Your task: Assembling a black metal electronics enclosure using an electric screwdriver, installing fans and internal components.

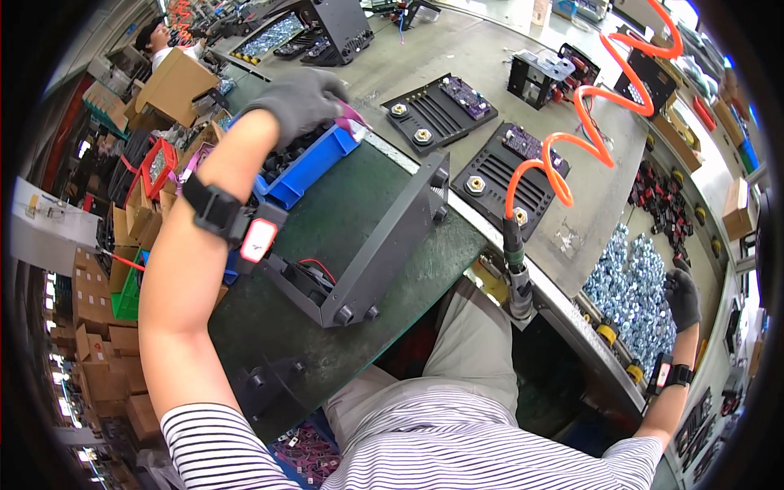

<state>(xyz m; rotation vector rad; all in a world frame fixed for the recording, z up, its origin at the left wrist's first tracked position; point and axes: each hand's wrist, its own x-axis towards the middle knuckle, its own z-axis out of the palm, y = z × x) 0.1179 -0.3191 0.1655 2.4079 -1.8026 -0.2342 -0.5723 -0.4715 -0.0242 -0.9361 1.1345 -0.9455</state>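
Note:
My left hand, in a grey glove, is over the far end of a blue bin of black parts. Its fingers are closed on a purple piece at the bin's corner. My right hand, also gloved, is far out to the right beside a heap of shiny metal screws. Its fingers are curled in; whether anything is between them is hidden. On the green bench before me a black metal housing stands tilted, with round feet and a red wire inside.
Two black slotted panels with purple circuit boards lie on the grey bench. A coiled orange air hose runs down to a power driver at the bench edge. Cardboard boxes fill the left; a person is at far left.

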